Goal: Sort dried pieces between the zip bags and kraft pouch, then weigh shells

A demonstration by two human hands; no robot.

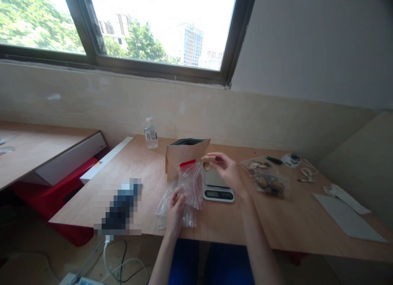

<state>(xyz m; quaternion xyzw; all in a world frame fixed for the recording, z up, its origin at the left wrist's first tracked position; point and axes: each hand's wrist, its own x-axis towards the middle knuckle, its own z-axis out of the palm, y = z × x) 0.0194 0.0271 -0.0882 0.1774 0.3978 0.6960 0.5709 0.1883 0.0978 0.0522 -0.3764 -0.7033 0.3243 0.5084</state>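
Brown pieces [207, 161] jut leftward from the pinching right hand [229, 168] — left hand [176, 203] clasping plastic bag [188, 182].

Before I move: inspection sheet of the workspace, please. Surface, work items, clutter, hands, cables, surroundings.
Surface: wooden table, pale sheet at right.
Work items: held zip bag, tan piece, scale, open-topped paper bag, filled bags.
Clutter: bottle, screwdriver, dome camera, pixelated object.
Hands: left hand grips the held zip bag; right hand pinches the tan piece near the scale, exact height unclear.
Cables: white cable from the pixelated object, hanging off the front edge; coiled cable near the dome camera.
Surroundings: window, wall; other people: nothing seen.
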